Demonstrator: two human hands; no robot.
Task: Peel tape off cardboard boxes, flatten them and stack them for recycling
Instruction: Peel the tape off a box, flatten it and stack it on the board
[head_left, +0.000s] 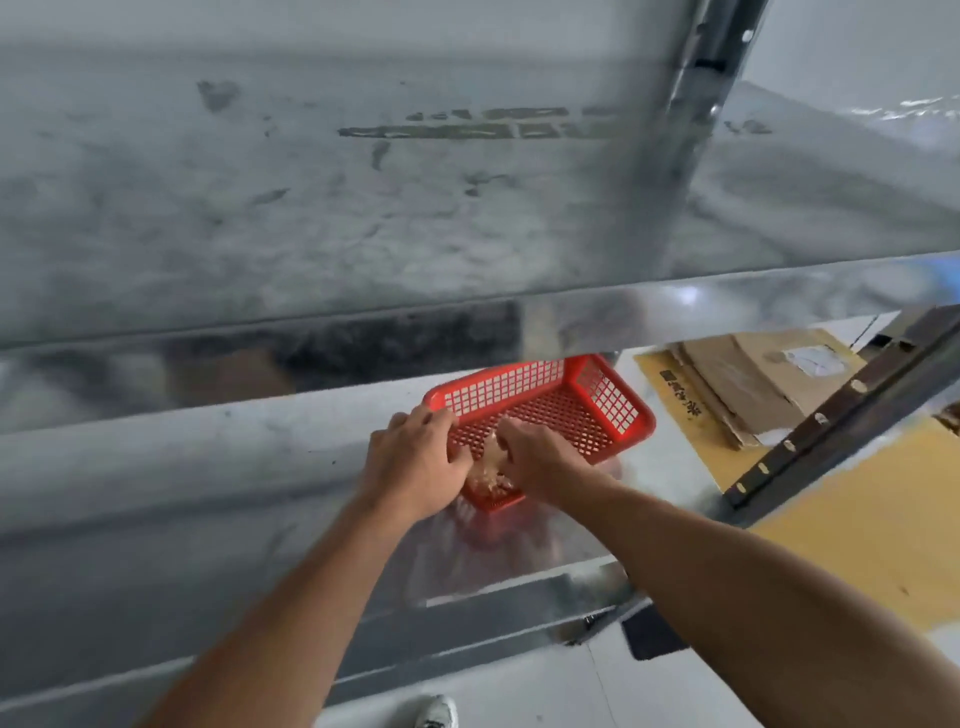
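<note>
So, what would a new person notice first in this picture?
The bright red basket stands out first, sitting on the grey metal shelf in the middle of the view. At its near end the left hand and right hand meet at a crumpled wad of clear tape. To the right, down on the floor, lies flattened cardboard.

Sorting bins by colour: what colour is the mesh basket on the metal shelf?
The basket is red; head view.

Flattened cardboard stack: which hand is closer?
Right. The right hand, pinching the tape wad in the red basket, is on the side toward the cardboard stack; the left hand holds the basket's opposite rim, farther away.
</note>
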